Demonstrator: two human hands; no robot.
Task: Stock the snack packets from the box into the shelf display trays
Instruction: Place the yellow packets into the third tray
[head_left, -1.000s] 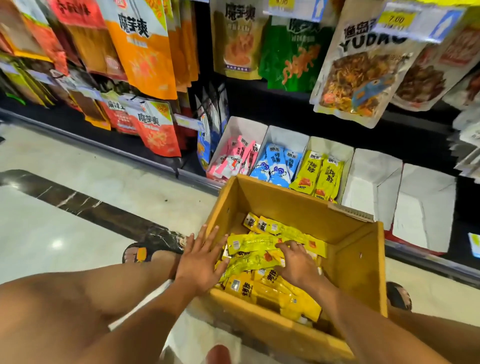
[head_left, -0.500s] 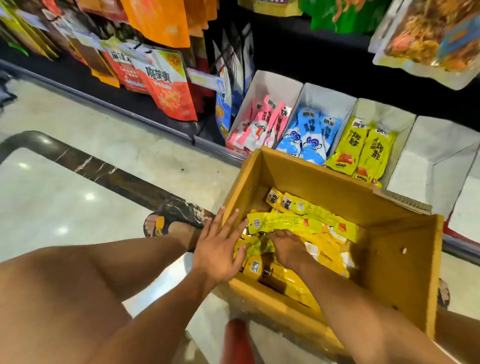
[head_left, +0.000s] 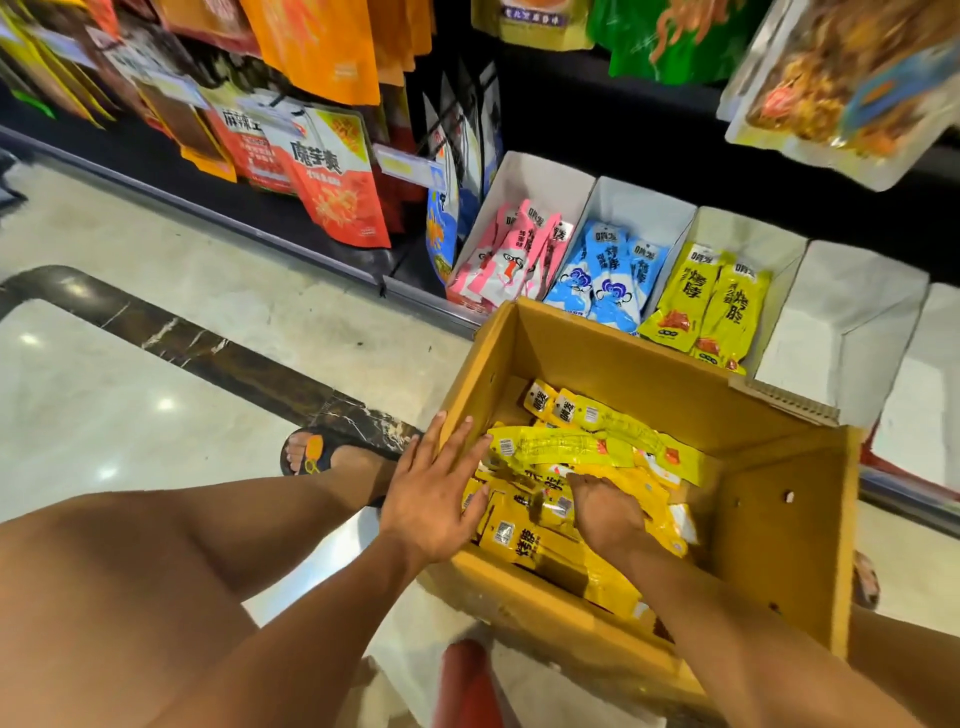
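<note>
Yellow packets (head_left: 561, 449), loose in the box (head_left: 779, 499) at lower centre, below their part-filled tray (head_left: 753, 228): our left hand (head_left: 431, 499) spread flat against them, right hand (head_left: 602, 514) curled into the heap, grip unclear; we should square a same-facing bundle before lifting.

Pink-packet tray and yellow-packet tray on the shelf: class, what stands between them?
The blue-packet tray stands between the pink-packet tray and the yellow-packet tray, shown in the head view.

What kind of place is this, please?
Most likely a shop aisle: hanging snack bags with a price tag, white display trays of packets, and a cardboard box of yellow packets.
</note>
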